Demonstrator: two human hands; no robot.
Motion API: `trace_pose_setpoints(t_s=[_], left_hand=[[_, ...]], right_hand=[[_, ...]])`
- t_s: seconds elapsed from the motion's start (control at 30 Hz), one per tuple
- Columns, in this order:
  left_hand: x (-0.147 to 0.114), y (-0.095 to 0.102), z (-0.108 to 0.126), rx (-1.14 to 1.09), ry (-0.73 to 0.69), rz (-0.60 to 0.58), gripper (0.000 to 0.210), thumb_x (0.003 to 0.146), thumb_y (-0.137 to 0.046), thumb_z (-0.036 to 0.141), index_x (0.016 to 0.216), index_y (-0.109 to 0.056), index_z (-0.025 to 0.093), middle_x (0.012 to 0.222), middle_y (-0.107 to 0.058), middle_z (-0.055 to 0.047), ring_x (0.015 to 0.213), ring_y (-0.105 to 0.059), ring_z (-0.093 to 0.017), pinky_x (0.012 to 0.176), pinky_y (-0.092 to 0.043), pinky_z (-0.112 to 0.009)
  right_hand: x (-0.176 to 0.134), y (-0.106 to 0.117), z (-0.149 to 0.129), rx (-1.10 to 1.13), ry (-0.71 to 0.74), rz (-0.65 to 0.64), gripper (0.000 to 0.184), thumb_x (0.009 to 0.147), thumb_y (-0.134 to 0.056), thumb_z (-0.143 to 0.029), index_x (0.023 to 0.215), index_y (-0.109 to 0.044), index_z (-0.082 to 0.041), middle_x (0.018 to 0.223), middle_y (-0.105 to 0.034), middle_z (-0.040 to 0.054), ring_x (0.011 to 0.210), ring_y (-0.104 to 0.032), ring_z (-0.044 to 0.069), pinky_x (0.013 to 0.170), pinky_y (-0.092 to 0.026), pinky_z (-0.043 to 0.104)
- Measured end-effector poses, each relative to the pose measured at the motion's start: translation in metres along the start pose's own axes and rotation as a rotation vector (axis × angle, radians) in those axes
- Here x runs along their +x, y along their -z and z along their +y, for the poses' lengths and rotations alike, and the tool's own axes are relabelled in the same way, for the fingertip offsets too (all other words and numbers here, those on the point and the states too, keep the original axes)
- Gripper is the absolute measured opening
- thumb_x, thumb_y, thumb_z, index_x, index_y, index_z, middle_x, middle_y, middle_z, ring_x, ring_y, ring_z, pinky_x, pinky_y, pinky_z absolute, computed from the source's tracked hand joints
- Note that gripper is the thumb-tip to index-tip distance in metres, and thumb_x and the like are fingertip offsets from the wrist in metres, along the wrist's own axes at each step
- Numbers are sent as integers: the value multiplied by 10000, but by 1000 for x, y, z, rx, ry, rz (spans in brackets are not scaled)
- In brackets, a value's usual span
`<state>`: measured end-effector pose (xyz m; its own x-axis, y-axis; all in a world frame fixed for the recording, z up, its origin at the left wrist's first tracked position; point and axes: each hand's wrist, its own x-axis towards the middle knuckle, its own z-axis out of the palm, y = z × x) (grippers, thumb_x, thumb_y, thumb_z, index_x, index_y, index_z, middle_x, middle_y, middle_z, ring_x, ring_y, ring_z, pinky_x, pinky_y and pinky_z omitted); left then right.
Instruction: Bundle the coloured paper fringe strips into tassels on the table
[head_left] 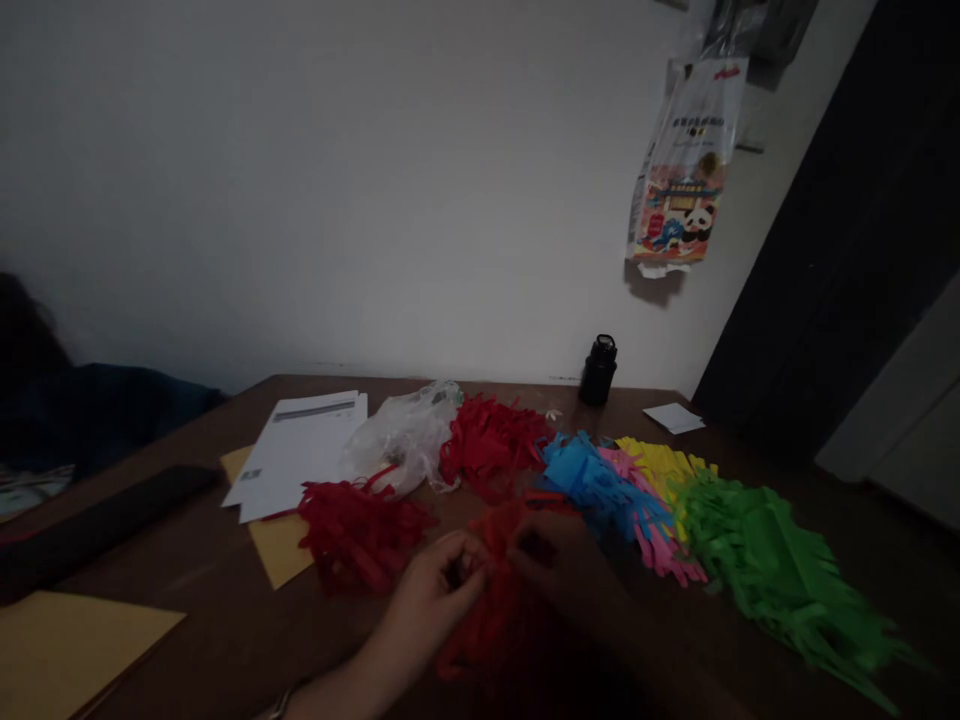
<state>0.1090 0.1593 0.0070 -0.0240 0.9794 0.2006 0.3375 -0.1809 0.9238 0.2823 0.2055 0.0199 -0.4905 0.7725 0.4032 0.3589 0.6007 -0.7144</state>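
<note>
Both hands are over a piece of orange-red fringed paper near the front of the brown table. My left hand is closed, thumb and fingertips pinched together on the paper's upper part. My right hand faces it a short way off, its fingers curled and pinching the same paper; it is dark and a little blurred. Left of my left hand lies a heap of red fringed paper, and a second red fringed heap sits beyond both hands. Blue fringed paper lies just past my right hand.
Pink, yellow and green fringed paper spread to the right. A clear plastic bag, white sheets, yellow envelopes and a dark long case are left. A black bottle stands by the wall.
</note>
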Motion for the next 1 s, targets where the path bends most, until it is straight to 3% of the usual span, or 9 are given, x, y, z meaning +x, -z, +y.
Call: trace_pose_setpoints(t_s=[0.23, 0.43, 0.83, 1.0], left_hand=[[0, 0, 0, 5, -3, -7, 188, 698, -531, 360, 622, -559, 190, 610, -487, 23, 615, -429, -164, 587, -336, -257], [-1, 1, 2, 26, -31, -7, 169, 714, -537, 328, 612, -574, 197, 613, -503, 20, 614, -449, -164, 586, -345, -256], [0, 0, -1, 0, -27, 3, 131, 687, -531, 306, 624, -561, 196, 612, -505, 22, 614, -440, -163, 584, -338, -255], [1, 1, -5, -5, -13, 27, 105, 664, -515, 299, 628, -534, 202, 605, -482, 30, 610, -427, -162, 576, -331, -252]], right_hand=[[-1, 5, -5, 3, 37, -32, 62, 750, -619, -97, 745, -631, -158, 705, -631, -8, 654, -567, 127, 607, -370, 217], [-2, 6, -8, -150, 114, -54, 134, 734, -605, -41, 728, -603, -175, 732, -615, -11, 710, -545, 138, 656, -360, 239], [-1, -3, 1, -82, 53, -29, 126, 742, -572, -52, 737, -598, -175, 747, -616, -10, 693, -547, 130, 637, -367, 232], [1, -4, 5, -102, 60, 43, 116, 740, -561, -61, 743, -570, -177, 741, -610, -6, 688, -546, 134, 633, -382, 234]])
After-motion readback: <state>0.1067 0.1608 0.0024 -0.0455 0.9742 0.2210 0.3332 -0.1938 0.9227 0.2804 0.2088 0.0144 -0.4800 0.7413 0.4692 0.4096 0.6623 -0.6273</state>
